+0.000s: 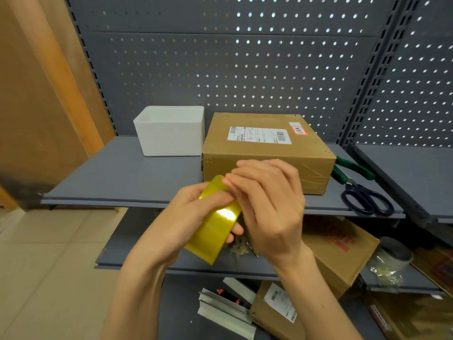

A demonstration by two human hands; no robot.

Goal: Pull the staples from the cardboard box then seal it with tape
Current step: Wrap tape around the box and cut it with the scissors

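Looking down, we see a grey shelf (122, 177) carrying the closed cardboard box (264, 153), with a white tub (169, 133) just beside it on the left and scissors (365, 195) on the right. In front of the box, our left hand (193, 209) grips the yellow tape roll (215, 229), while our right hand (267, 204) pinches at its upper edge with curled fingers.

Grey pegboard wall (245, 57), grey shelves (122, 175), beige tiled floor (49, 253).

grey shelf (127, 177) carries white tub (169, 133), cardboard box (264, 153), pliers (353, 168), scissors (367, 197).
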